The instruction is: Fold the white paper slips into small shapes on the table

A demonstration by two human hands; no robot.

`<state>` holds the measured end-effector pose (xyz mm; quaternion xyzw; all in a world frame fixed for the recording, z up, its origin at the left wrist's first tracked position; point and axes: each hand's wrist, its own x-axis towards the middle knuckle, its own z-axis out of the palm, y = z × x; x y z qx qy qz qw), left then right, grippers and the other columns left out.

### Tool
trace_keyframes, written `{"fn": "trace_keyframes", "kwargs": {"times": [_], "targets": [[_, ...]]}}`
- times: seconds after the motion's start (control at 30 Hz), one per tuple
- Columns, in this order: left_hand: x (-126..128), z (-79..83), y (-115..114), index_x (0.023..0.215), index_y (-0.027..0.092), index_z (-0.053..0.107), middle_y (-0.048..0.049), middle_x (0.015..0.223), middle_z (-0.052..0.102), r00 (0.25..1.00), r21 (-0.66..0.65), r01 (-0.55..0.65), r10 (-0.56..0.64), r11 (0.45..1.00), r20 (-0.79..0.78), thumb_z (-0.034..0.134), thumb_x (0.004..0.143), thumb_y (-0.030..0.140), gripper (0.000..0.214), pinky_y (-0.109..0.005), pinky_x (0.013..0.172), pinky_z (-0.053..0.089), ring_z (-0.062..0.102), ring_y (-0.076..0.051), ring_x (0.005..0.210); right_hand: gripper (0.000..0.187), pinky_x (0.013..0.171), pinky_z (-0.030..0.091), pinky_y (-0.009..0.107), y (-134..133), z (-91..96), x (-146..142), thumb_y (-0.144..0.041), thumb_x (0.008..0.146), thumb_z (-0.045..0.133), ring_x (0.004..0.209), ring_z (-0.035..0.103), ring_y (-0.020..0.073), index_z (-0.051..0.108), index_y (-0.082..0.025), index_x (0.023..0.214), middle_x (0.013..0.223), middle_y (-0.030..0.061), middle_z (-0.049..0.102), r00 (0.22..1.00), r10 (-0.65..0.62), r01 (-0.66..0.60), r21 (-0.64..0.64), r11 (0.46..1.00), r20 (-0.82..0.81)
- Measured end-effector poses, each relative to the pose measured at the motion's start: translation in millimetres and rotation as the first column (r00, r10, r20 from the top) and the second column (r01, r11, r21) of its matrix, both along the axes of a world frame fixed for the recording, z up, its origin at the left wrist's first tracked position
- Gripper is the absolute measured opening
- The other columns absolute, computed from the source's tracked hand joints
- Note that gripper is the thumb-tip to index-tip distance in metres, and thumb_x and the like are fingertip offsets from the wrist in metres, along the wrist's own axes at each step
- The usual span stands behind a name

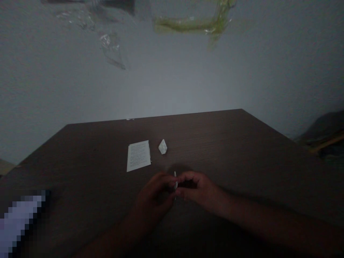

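Note:
My left hand (156,195) and my right hand (197,190) meet over the near middle of a dark brown table (242,150). Both pinch a small white piece of paper (175,182) held upright and edge-on between their fingertips. Beyond the hands a white printed sheet (138,155) lies flat on the table. A small folded white paper shape (162,147) sits just to the right of that sheet. The light is dim.
A blurred-out patch (18,222) covers the table's near left corner. A grey wall (172,82) rises behind the far table edge, with clear plastic and a greenish strip (188,25) hanging at the top. A dark object (325,136) sits at the far right.

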<state>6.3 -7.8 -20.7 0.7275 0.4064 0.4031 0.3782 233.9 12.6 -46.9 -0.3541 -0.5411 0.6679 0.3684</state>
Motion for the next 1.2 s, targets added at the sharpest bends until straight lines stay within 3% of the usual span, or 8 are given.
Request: {"fn": "trace_keyframes", "kwargs": {"times": [0.27,0.5,0.6,0.8,0.93,1.1,1.2], "targets": [[1,2.3,-1,0.120,0.029,0.082,-0.0072,0.110,0.078,0.999,-0.048,0.021,-0.019,0.999,0.034,0.074,0.103,0.033,0.019,-0.041,0.091,0.067,0.077,-0.027,0.101,0.042,0.075,0.058,0.033,2,-1.5,2,-0.058,0.089,0.098,0.081,0.069,0.0177,0.086,-0.023,0.108,0.097,0.0029,0.080,0.999,0.039,-0.038,-0.017,0.999,0.031],[5,-6.2,-5,0.127,0.031,0.078,-0.0071,0.111,0.081,0.999,0.183,0.033,-0.025,0.983,-0.045,0.071,0.098,0.015,0.034,-0.038,0.087,0.067,0.079,-0.026,0.098,0.026,0.088,0.062,0.038,-6,1.5,-2,-0.050,0.098,0.088,0.093,0.074,0.0222,0.083,-0.024,0.101,0.099,0.0033,0.081,0.997,-0.018,0.009,0.113,0.994,0.081],[6,-6.3,-8,0.132,0.032,0.075,-0.0064,0.118,0.081,0.998,0.214,0.047,-0.038,0.976,-0.043,0.071,0.096,0.013,0.041,-0.037,0.090,0.068,0.081,-0.026,0.102,0.021,0.089,0.062,0.038,-7,1.3,-2,-0.045,0.099,0.085,0.094,0.074,0.0226,0.081,-0.024,0.098,0.097,0.0025,0.080,0.997,-0.015,0.004,0.131,0.991,0.079],[3,-0.8,-7,0.115,0.029,0.076,-0.0050,0.108,0.080,0.998,0.137,0.017,-0.008,0.990,-0.069,0.074,0.097,0.018,0.022,-0.037,0.088,0.067,0.078,-0.025,0.097,0.027,0.079,0.055,0.034,-5,1.8,-1,-0.050,0.099,0.082,0.083,0.068,0.0195,0.077,-0.023,0.095,0.088,0.0008,0.075,0.996,0.010,-0.025,0.174,0.984,0.086],[3,-0.5,-6,0.116,0.029,0.075,-0.0064,0.110,0.080,0.998,0.123,0.043,-0.036,0.991,-0.052,0.075,0.095,0.019,0.023,-0.037,0.088,0.067,0.079,-0.026,0.099,0.027,0.075,0.050,0.032,-3,1.6,0,-0.049,0.098,0.082,0.078,0.063,0.0181,0.075,-0.024,0.091,0.084,-0.0005,0.071,0.991,-0.007,-0.022,0.214,0.977,0.134],[0,2.6,-3,0.114,0.029,0.077,-0.0072,0.116,0.081,0.996,0.090,0.070,-0.065,0.993,-0.055,0.074,0.099,0.024,0.016,-0.041,0.097,0.067,0.080,-0.028,0.109,0.028,0.077,0.054,0.033,2,-0.4,2,-0.048,0.094,0.088,0.079,0.064,0.0180,0.073,-0.024,0.089,0.084,-0.0016,0.069,0.995,-0.048,0.030,0.182,0.983,0.091],[-6,3.6,8,0.111,0.029,0.077,-0.0083,0.121,0.080,0.998,0.045,-0.028,0.030,0.999,-0.052,0.074,0.100,0.032,0.012,-0.045,0.101,0.067,0.080,-0.030,0.112,0.030,0.080,0.058,0.035,7,1.0,2,-0.047,0.092,0.090,0.082,0.069,0.0193,0.072,-0.024,0.089,0.087,-0.0001,0.075,0.996,-0.083,0.075,0.153,0.985,0.044]]}}
